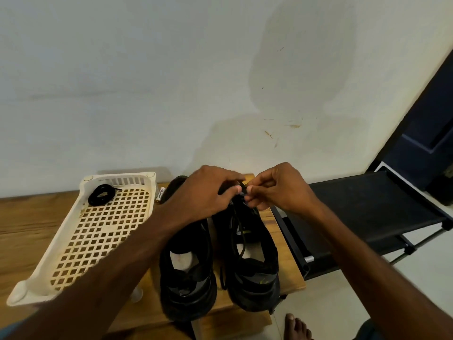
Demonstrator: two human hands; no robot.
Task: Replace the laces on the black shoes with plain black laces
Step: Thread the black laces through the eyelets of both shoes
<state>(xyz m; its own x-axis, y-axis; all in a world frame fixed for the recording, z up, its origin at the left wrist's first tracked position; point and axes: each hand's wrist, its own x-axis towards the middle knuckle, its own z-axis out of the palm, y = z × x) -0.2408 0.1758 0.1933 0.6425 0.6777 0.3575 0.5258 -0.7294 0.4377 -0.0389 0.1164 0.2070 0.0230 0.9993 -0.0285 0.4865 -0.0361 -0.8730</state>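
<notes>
Far left, on the wooden counter: a white lattice tray, lying at an angle. The coiled lace — plain black — sits in the tray's far corner. A small white cylinder lies just beside the tray's far right corner; its print is too small to read.

Centre: the two black shoes stand side by side near the counter's right end, heels toward me, pale insoles showing. The left shoe is close against the right shoe. My left hand reaches across the left shoe's toe, fingers curled, thumb and forefinger pinching the threaded lace at the right shoe's front eyelets. My right hand meets it from the other side — fingertips pinched on the same lace, remaining fingers curled in. From the pinch the lace runs slack down the tongue toward the heel.

Right: a black rack stands beside the counter, set lower. My bare foot rests on the pale floor at the bottom edge.
</notes>
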